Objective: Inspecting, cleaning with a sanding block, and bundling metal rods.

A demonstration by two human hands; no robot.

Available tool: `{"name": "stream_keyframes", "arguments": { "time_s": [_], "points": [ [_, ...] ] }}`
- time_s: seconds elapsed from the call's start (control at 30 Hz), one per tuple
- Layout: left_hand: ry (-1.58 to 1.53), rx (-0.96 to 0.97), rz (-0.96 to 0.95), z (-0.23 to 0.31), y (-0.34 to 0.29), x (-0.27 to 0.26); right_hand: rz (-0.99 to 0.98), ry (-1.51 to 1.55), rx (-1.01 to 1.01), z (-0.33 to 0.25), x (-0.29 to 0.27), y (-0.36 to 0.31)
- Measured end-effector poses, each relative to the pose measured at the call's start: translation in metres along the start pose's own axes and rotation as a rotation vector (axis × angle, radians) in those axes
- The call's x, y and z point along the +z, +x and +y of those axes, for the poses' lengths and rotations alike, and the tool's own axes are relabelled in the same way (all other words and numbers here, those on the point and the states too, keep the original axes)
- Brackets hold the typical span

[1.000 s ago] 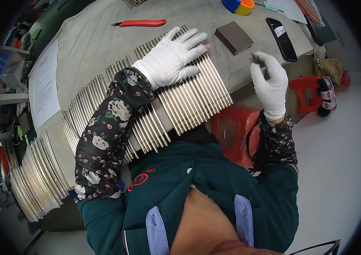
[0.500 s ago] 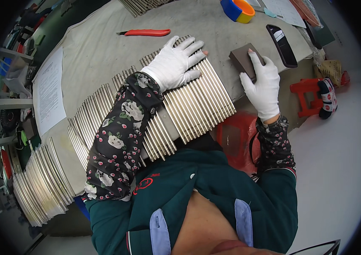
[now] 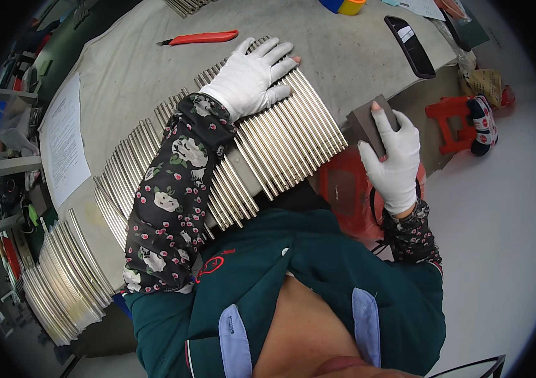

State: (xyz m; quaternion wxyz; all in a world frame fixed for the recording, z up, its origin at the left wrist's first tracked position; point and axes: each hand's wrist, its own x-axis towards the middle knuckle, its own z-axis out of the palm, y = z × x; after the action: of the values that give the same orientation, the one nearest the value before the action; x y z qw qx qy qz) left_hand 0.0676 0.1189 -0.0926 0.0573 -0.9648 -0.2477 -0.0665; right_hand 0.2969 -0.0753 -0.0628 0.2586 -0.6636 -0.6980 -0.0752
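Observation:
My left hand (image 3: 242,85), in a white glove with an uncovered fingertip, lies flat across a row of slim silvery metal rods (image 3: 299,126). Its fingers are spread over the rods' far part. In my right hand (image 3: 397,157), gloved the same way, is a grey-brown rectangular block (image 3: 363,128). Thumb and fingers grip its sides, with one bare fingertip on its top. The block is at the table's near right edge, just right of the rods; whether it touches the table I cannot tell. More rods (image 3: 132,164) lie side by side farther left, partly under my left sleeve.
A red-handled cutter (image 3: 205,38) lies beyond the rods. Toward the right edge sits a black phone (image 3: 410,47), with a blue-and-yellow ring (image 3: 343,5) behind. A printed sheet (image 3: 66,145) and bundled rods (image 3: 66,277) are at left. Red stools (image 3: 454,126) stand off the right side.
My right hand has drawn the block toward me, to the table's near edge beside the rods. My left hand stays spread on the rods. The whole view has shifted slightly.

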Motion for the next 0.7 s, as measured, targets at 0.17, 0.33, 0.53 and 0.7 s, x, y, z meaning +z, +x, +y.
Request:
{"name": "stream_keyframes", "arguments": {
  "time_s": [0.17,0.33,0.53,0.7],
  "points": [
    [-0.009,-0.001,0.004,0.000,-0.003,0.002,-0.049,-0.021,-0.002,-0.014,-0.005,-0.023],
    [-0.033,0.000,0.002,0.000,-0.004,0.000,-0.084,-0.055,-0.028,-0.020,0.001,-0.007],
    [-0.040,0.010,0.042,-0.005,0.001,0.001,-0.071,-0.096,-0.111,-0.024,0.026,0.042],
    [-0.037,0.005,-0.003,-0.001,-0.006,0.003,-0.153,-0.004,-0.065,-0.007,-0.003,-0.010]
  ]
}}
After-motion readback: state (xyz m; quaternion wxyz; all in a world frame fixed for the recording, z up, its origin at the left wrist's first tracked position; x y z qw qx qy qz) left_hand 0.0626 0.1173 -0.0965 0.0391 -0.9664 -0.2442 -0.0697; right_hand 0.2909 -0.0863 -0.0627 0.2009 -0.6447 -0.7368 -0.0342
